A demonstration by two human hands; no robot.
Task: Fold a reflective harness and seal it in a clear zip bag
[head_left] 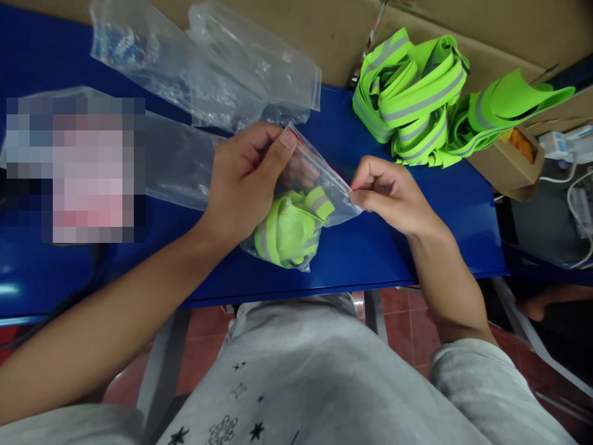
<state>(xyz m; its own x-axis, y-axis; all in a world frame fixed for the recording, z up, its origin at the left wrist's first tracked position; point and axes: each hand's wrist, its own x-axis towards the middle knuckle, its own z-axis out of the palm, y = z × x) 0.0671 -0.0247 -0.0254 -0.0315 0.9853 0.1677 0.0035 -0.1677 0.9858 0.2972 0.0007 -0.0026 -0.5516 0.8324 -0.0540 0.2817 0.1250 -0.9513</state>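
No legible lettering or numbers anywhere

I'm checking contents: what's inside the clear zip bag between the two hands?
The clear zip bag holds a lime-green strap bundle with grey stripes. The left hand covers part of the bag; the bundle's underside is hidden.

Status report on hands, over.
Left hand, right hand: pinching opposite top corners of red-lined transparent plastic bag. Neon-green, grey-striped fabric bundle inside. No obstruction seen.

A strap lies in a bag, other straps behind it at right, other bags behind at left
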